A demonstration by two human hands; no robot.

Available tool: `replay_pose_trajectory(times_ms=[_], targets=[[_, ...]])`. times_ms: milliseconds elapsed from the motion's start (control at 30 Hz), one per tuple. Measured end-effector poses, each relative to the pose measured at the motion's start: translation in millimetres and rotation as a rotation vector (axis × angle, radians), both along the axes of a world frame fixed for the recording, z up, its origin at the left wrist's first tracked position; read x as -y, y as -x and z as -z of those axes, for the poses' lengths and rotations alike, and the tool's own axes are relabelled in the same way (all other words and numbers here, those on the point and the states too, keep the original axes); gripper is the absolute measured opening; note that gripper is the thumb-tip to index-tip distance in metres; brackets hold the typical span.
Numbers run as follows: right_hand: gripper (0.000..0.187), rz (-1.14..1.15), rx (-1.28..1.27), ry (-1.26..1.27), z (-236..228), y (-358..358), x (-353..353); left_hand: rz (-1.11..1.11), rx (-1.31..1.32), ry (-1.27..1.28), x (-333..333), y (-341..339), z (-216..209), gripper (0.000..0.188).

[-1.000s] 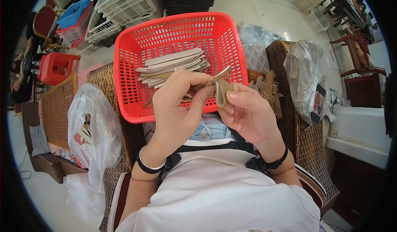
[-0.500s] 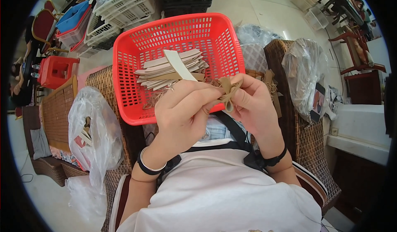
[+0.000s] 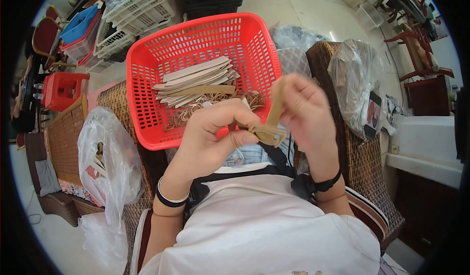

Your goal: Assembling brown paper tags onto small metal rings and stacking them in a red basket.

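Observation:
Just beyond my lap, my left hand (image 3: 210,135) pinches a metal buckle (image 3: 274,135) with thumb and forefinger. A tan strap (image 3: 276,103) runs up from the buckle. At the strap's upper end, my right hand (image 3: 306,108) has its fingers closed on it, smeared by motion. In front of both hands stands a red perforated basket (image 3: 205,25). Inside it lie a stack of pale strips (image 3: 196,76), one tan strip (image 3: 205,90) and many loose brassy buckles (image 3: 183,118). My left hand partly covers the buckles nearest me.
Woven wicker surfaces flank me. A clear plastic bag (image 3: 110,162) holding strips sits on the left; another plastic bag (image 3: 357,79) and a phone (image 3: 373,116) lie on the right. Stacked crates (image 3: 142,10) and a red stool (image 3: 63,89) stand farther off.
The buckle and strap were bunched together between both hands. Now the strap is stretched up from the buckle, my right hand raised with its end. The pale strip under my left hand now shows less.

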State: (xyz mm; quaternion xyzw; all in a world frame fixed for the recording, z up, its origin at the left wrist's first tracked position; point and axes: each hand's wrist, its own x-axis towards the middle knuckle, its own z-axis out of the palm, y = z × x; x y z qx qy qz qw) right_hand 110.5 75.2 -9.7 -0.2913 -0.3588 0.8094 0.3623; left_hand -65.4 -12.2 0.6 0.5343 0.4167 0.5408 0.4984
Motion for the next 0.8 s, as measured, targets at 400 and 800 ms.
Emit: replay_pose_trajectory(times_ms=[400,800], targets=[[0.040,0.037,0.277,-0.290,15,-49,-41,0.124,-0.440,0.286,-47,5,1,0.015],[0.052,-0.154,1.789,-0.877,152,-115,-91,-0.007,-1.402,0.366,-165,115,148,0.019]])
